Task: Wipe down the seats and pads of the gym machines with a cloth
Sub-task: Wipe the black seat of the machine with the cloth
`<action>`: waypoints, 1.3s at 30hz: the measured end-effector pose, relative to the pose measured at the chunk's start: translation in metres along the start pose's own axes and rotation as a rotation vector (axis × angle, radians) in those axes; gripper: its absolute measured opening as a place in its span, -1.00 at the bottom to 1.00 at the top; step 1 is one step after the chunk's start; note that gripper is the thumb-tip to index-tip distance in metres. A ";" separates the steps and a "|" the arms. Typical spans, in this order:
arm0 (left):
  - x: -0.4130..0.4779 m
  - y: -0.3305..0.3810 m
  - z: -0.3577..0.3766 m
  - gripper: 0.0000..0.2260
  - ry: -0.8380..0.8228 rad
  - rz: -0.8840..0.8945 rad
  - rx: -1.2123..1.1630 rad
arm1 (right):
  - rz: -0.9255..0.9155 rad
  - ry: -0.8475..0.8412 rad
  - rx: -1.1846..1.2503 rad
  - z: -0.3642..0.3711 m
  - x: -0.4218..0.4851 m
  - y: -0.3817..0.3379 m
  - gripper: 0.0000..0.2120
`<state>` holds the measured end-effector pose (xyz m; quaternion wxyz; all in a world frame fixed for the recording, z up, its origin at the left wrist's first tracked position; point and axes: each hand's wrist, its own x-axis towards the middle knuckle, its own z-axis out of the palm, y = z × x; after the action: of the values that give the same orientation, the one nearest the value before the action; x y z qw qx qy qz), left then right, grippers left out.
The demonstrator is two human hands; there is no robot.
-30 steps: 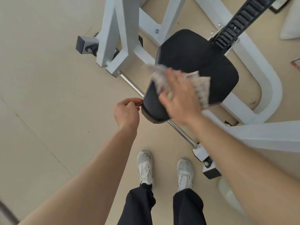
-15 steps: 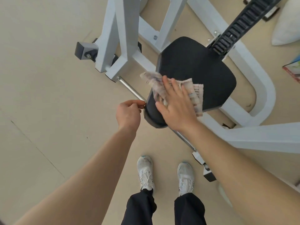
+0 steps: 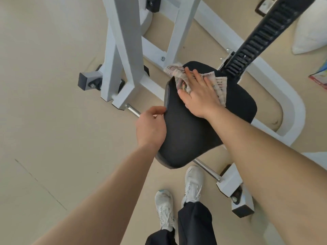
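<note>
White frame posts (image 3: 123,50) and black rack (image 3: 261,34) crowd the seat's (image 3: 194,135) far side.
</note>
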<state>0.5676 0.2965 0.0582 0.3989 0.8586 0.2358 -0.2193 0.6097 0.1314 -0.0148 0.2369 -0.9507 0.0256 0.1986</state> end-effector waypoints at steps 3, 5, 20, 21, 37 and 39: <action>0.023 0.011 0.016 -0.61 0.018 0.003 0.016 | 0.058 0.017 -0.011 -0.015 0.048 0.023 -0.40; 0.034 0.020 0.020 -0.61 0.037 -0.001 0.019 | 0.086 0.024 -0.022 -0.019 0.057 0.023 -0.40; 0.046 0.039 0.032 -0.65 0.010 0.305 0.382 | 0.140 -0.020 0.001 -0.017 0.017 0.045 -0.31; 0.045 0.042 0.034 -0.65 0.002 0.348 0.427 | 0.131 -0.016 0.008 -0.010 -0.005 0.036 -0.29; 0.014 0.038 0.080 -0.62 -0.161 0.691 0.705 | 0.161 0.070 0.051 0.018 -0.137 0.038 -0.23; 0.013 0.038 0.082 -0.67 -0.113 0.671 0.622 | -0.004 0.053 0.065 0.030 -0.159 0.018 -0.25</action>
<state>0.5846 0.2129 0.0247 0.1834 0.9531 -0.1544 -0.1847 0.4503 0.1222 0.0153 0.2672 -0.9475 0.0361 0.1720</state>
